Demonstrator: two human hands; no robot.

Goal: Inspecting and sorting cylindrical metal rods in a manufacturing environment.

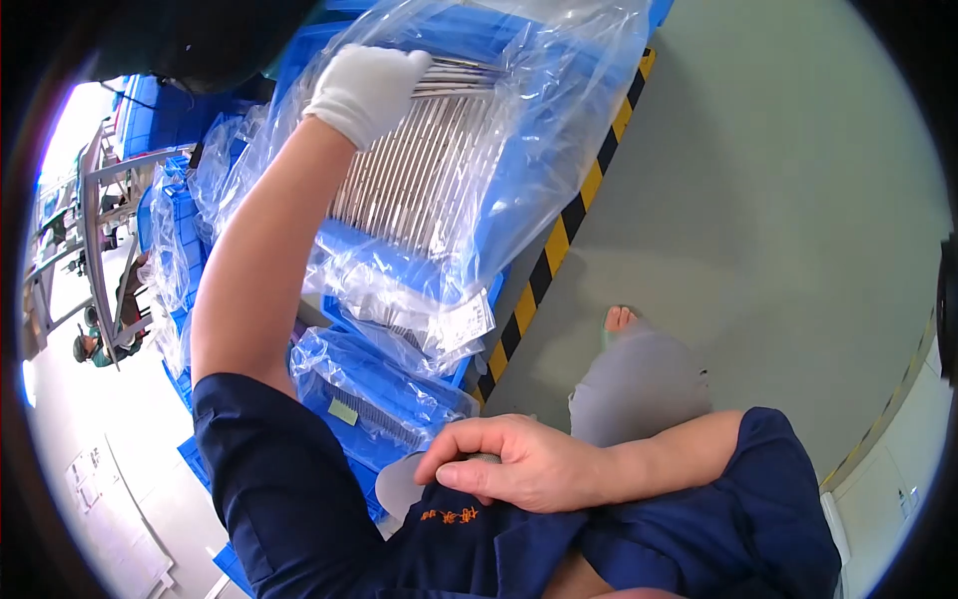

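Grey-green floor (778, 180) here, with black-and-yellow striped tape (562, 240) running past the right edge of a blue tray (374, 248) lined with clear plastic (549, 110). Thin metal rods (419, 185) lie in a row mid-tray, a few more crosswise near the far edge. Gloved left hand (364, 90) is by the far left corner, fingers curled at those crosswise ones' ends, can't tell if it's gripping any. Bare right hand (529, 464) is at the belly, fingers loosely bent, can't tell if it's holding something.
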